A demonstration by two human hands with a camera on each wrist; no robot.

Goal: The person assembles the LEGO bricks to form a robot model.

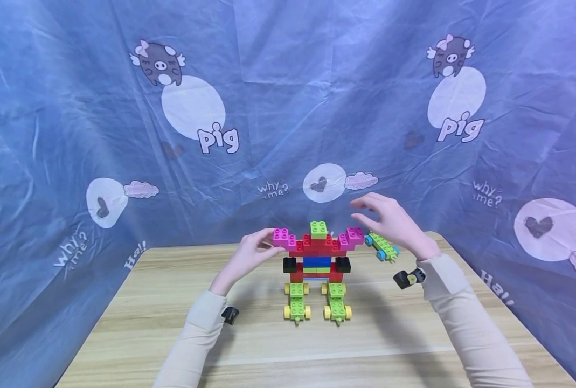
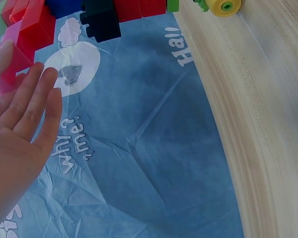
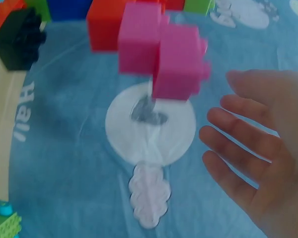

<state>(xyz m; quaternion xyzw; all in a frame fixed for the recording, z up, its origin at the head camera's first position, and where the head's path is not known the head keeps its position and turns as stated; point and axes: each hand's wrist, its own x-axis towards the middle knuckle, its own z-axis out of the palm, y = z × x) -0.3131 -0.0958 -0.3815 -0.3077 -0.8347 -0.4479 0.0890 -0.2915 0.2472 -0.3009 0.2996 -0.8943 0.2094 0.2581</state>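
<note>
A robot-like figure of toy building bricks stands upright on the table, with a red brick body point(image 1: 311, 248), a blue brick point(image 1: 317, 262) in the middle and a lime brick point(image 1: 318, 229) on top. Pink bricks point(image 1: 281, 236) form its left arm, and my left hand point(image 1: 249, 254) pinches them between thumb and fingers. At the other side, more pink bricks point(image 3: 178, 62) step upward. My right hand point(image 3: 258, 134) hovers just beyond and above these, fingers spread and relaxed, touching nothing. Two lime wheeled bases point(image 1: 337, 304) with yellow wheels carry the figure.
Behind the figure to the right, a lime wheeled base point(image 1: 383, 247) with blue wheels sits on the wooden table point(image 1: 137, 323). Blue cloth point(image 1: 278, 108) printed with pigs hangs around the table's back and sides.
</note>
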